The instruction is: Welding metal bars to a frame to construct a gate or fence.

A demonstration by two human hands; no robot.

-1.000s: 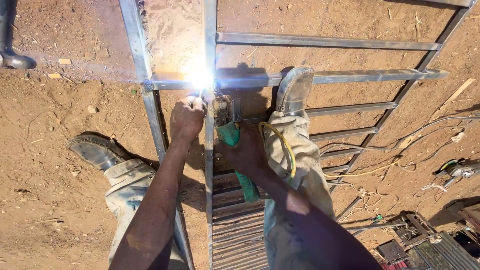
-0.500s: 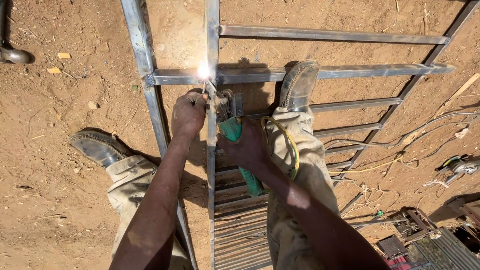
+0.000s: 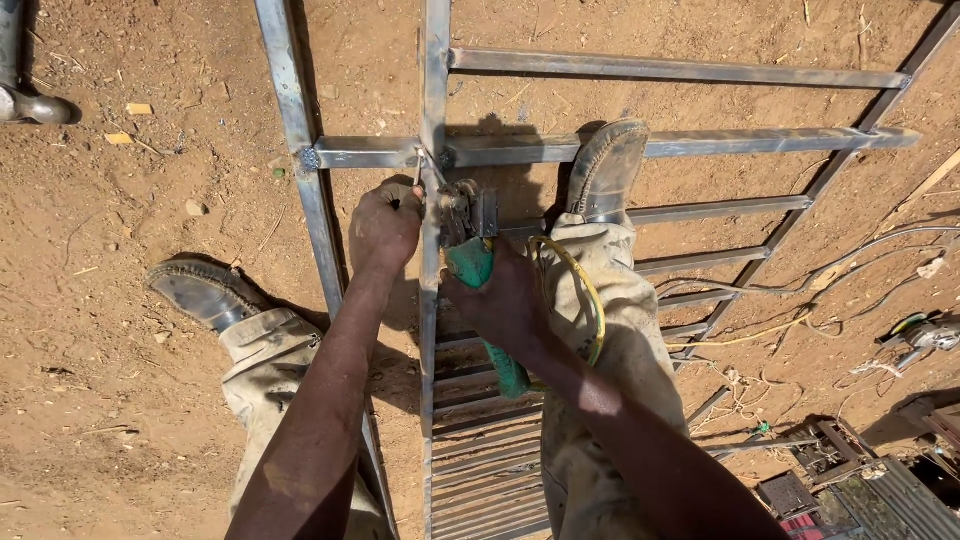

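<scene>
We judge we are mid-weld on the steel frame (image 3: 436, 300) lying on the dirt: our right hand (image 3: 500, 300) clamps the green electrode holder (image 3: 480, 300), our left hand (image 3: 385, 225) fists beside the joint. Next calls for steadying the rod.

Reddish dirt ground (image 3: 120, 420) is littered with small stones and wood scraps (image 3: 138, 109). A second person's boot (image 3: 30, 100) stands at the upper left. At right lie tangled cables (image 3: 800, 300), an angle grinder (image 3: 925, 335) and dark metal scrap (image 3: 850, 490).
</scene>
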